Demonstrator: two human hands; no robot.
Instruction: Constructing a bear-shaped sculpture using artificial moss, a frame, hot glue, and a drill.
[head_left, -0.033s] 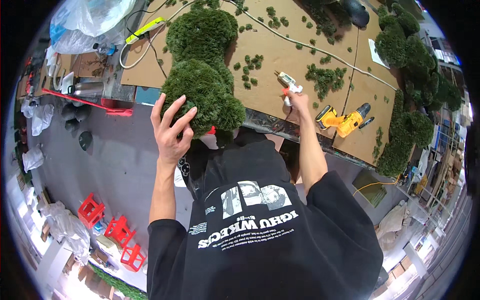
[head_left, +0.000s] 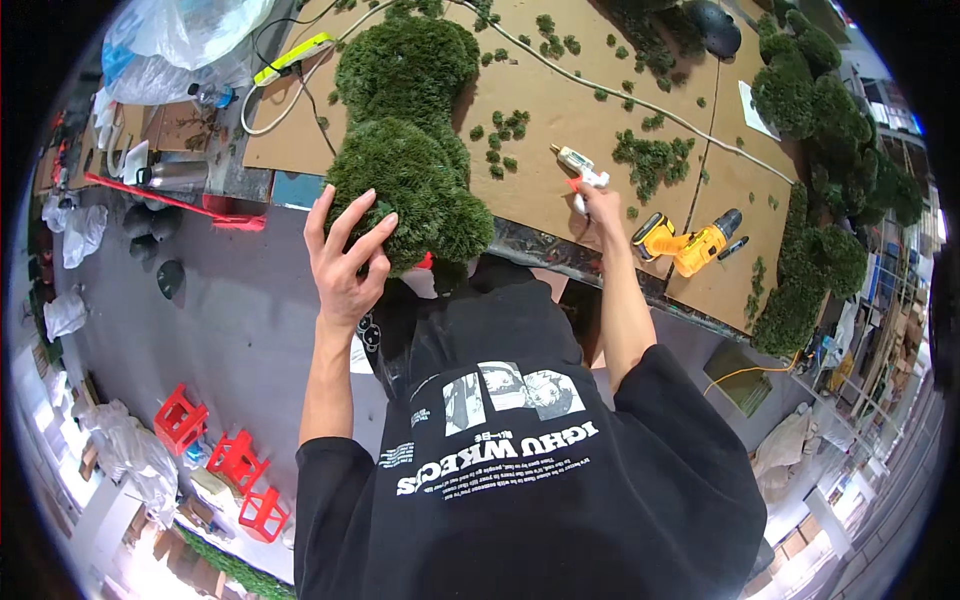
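A lumpy artificial topiary (head_left: 400, 180) of dense green foliage leans over the near edge of the table. My left hand (head_left: 348, 245) rests against its nearest rounded clump, fingers spread; the thumb side is partly turned from view. To the right, my right hand (head_left: 602, 208) is closed round the handle of a white hot glue gun (head_left: 580, 170) with an orange trigger. Its nozzle points up and left, over the cardboard-covered table (head_left: 560, 110). Small loose green sprigs (head_left: 508, 125) lie beyond the nozzle, and a larger patch of sprigs (head_left: 655, 160) is to its right.
Right of my right hand lies a yellow cordless drill (head_left: 700, 245). A pale cable (head_left: 640, 100) crosses the table. More foliage clumps (head_left: 810, 270) line the right edge. At the far left are a yellow power strip (head_left: 292, 60) and plastic bags (head_left: 180, 45). Red stools (head_left: 238, 458) stand on the floor.
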